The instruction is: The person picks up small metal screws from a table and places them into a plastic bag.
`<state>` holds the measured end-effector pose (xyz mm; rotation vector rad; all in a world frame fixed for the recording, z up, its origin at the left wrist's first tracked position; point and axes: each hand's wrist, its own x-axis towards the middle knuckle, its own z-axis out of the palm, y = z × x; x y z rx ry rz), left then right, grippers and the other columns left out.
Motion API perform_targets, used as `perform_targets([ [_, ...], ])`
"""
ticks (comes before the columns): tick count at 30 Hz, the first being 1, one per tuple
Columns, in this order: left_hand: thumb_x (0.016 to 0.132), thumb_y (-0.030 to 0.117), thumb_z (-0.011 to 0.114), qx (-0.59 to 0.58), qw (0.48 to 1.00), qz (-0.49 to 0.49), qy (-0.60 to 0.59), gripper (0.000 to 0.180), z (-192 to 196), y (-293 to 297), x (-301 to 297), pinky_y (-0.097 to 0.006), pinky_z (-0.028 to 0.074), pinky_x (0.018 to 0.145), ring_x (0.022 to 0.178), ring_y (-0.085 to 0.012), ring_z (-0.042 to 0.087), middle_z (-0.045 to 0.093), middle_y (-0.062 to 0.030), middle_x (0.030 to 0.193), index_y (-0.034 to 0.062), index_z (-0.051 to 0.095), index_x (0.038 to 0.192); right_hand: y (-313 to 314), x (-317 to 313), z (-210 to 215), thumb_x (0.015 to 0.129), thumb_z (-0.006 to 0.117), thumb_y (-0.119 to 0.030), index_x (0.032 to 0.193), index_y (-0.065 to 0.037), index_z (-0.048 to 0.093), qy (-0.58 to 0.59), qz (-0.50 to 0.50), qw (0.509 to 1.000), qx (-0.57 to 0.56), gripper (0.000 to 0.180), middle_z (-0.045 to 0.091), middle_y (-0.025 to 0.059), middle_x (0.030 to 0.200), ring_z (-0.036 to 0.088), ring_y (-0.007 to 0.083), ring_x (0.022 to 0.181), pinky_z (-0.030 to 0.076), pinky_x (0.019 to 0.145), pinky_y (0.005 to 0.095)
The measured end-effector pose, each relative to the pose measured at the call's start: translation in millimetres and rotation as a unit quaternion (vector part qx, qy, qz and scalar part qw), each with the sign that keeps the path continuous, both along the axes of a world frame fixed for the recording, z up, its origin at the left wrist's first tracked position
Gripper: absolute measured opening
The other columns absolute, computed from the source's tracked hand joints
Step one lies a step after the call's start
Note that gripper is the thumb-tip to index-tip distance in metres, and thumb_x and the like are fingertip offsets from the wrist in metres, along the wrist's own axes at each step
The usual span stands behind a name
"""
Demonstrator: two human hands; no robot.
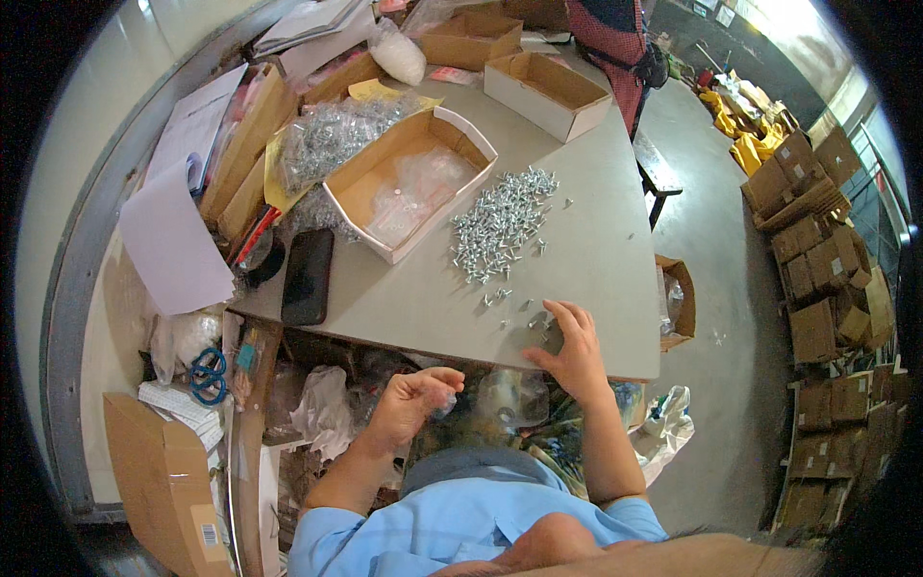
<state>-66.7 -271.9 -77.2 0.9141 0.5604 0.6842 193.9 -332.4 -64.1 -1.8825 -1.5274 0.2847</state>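
Observation:
A loose heap of small silver screws (500,221) lies on the grey table (404,298). At the table's near edge, my right hand (580,356) is open, thumb and fingers apart around a few stray screws (540,325); whether it touches them I cannot tell. My left hand (411,402) is closed in a pinch just off the near edge, on what looks like a small clear plastic bag (444,404). Beyond the heap's left side stands a white-edged cardboard tray (359,188) with clear plastic bags (413,197) in it.
A black phone (308,277) lies on the table's left side. Bagged hardware (341,139) and papers (173,240) crowd the far left. An open white box (548,96) stands at the back, near a person in red checked clothing (611,48). Blue-handled scissors (208,377) lie lower left.

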Motion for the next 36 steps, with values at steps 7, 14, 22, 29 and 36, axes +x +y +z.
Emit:
perform_targets([
  [7, 0.080, 0.008, 0.072, -0.052, 0.976, -0.142, 0.153, 0.015, -63.6, -2.4, -3.5, -0.028, 0.049, 0.071, 0.077, -0.0145, 0.060, 0.063, -0.0080, 0.085, 0.0066, 0.058, 0.085, 14.8, -4.2, 10.6, 0.071, 0.071, -0.014, 0.119, -0.005, 0.055, 0.001, 0.007, 1.000, 0.004, 0.051, 0.054, 0.0137, 0.116, 0.050, 0.0329, 0.110, 0.042, 0.094, 0.0401],
  [14, 0.079, 0.022, 0.075, 0.145, 0.932, -0.273, 0.190, 0.039, -146.7, -42.4, 38.9, -0.034, 0.047, 0.084, 0.096, -0.0176, 0.057, 0.063, -0.0078, 0.104, 0.0027, 0.058, 0.109, 34.1, -4.2, -5.4, 0.075, 0.067, -0.012, 0.100, -0.004, 0.059, -0.040, 0.013, 0.998, 0.039, 0.027, 0.056, 0.0148, 0.104, 0.052, 0.0350, 0.100, 0.045, 0.086, 0.0420],
  [22, 0.076, 0.026, 0.078, 0.120, 0.940, -0.236, 0.215, 0.048, -113.1, -55.0, 68.5, -0.034, 0.046, 0.088, 0.101, -0.0172, 0.057, 0.064, -0.0085, 0.108, 0.0013, 0.059, 0.112, -5.5, -22.1, -2.1, 0.075, 0.068, -0.008, 0.079, -0.003, 0.063, -0.053, 0.002, 0.998, 0.033, 0.009, 0.061, 0.0124, 0.085, 0.059, 0.0308, 0.079, 0.048, 0.069, 0.0387],
  [29, 0.077, 0.026, 0.077, 0.069, 0.953, -0.216, 0.200, 0.046, -103.0, -60.1, 65.2, -0.033, 0.047, 0.085, 0.096, -0.0182, 0.059, 0.065, -0.0092, 0.106, 0.0005, 0.059, 0.112, 21.8, -19.7, 18.9, 0.078, 0.067, -0.011, 0.088, -0.004, 0.066, 0.024, 0.029, 0.999, -0.008, 0.011, 0.061, 0.0127, 0.090, 0.060, 0.0286, 0.084, 0.049, 0.071, 0.0380],
  [36, 0.080, 0.034, 0.074, 0.114, 0.933, -0.233, 0.251, 0.049, -109.3, -57.7, 65.8, -0.035, 0.049, 0.079, 0.088, -0.0211, 0.063, 0.067, -0.0127, 0.096, -0.0006, 0.059, 0.111, 71.3, -22.8, 2.7, 0.079, 0.066, -0.011, 0.089, -0.004, 0.064, -0.072, 0.046, 0.995, 0.049, 0.013, 0.059, 0.0130, 0.093, 0.055, 0.0331, 0.093, 0.045, 0.083, 0.0404],
])
